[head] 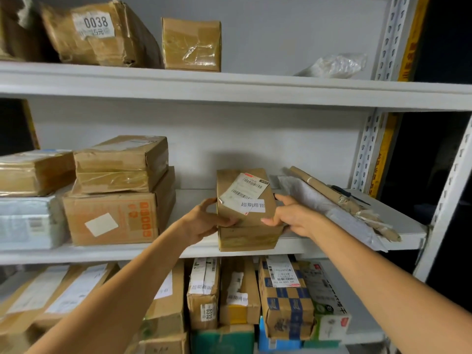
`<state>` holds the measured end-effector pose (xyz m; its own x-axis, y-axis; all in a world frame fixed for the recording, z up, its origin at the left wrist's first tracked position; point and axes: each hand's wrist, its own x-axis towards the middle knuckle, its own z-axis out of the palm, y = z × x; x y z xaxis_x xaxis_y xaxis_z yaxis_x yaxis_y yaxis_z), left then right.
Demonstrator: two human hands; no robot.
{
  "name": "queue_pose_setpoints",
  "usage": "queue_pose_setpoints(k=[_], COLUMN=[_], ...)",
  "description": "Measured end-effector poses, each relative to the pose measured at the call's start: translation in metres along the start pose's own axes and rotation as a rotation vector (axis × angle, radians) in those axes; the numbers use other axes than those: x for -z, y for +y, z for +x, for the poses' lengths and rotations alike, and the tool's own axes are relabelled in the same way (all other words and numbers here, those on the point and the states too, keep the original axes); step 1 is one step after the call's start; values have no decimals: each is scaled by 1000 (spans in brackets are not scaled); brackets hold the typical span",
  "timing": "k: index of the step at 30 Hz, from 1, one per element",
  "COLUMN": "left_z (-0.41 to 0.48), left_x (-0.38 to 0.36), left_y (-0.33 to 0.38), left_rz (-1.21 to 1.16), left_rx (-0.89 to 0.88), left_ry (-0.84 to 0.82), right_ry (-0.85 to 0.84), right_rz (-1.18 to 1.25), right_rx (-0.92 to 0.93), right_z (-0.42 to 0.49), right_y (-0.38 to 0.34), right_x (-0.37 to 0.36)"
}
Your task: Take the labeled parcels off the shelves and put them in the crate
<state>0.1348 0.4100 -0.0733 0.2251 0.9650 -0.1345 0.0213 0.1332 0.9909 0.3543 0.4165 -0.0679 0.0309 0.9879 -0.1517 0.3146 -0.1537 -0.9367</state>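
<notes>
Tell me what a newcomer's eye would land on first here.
The two arms reaching in draw the eye first: the left hand and right hand grip a small labelled cardboard parcel from either side at the front edge of the middle shelf. Next is the bold 0038 sticker on a crumpled box at the left of the top shelf.

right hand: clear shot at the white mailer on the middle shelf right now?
Probably, once freed: the white mailer lies right beside the right hand, nothing between them, but that hand grips the labeled parcel together with the left hand.
</notes>
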Motion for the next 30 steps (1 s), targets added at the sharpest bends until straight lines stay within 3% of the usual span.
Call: queue_pose_setpoints(k=[9, 13, 22, 30], left_z=[-28, -32, -36, -59], left_x=[-12, -7, -2, -86], left_y=[-16, -32, -52, -103], left_rz=[151, 189, 230, 205], left_rx=[-159, -199, -216, -248], left_ry=[61, -8, -413, -776], right_ry=[55, 113, 389, 697], right_rz=[-21, 29, 3, -19], right_rx=[141, 181, 221, 101], right_z=[-43, -65, -125, -251], right_y=[30, 53, 93, 136], right_x=[-15, -24, -42, -25])
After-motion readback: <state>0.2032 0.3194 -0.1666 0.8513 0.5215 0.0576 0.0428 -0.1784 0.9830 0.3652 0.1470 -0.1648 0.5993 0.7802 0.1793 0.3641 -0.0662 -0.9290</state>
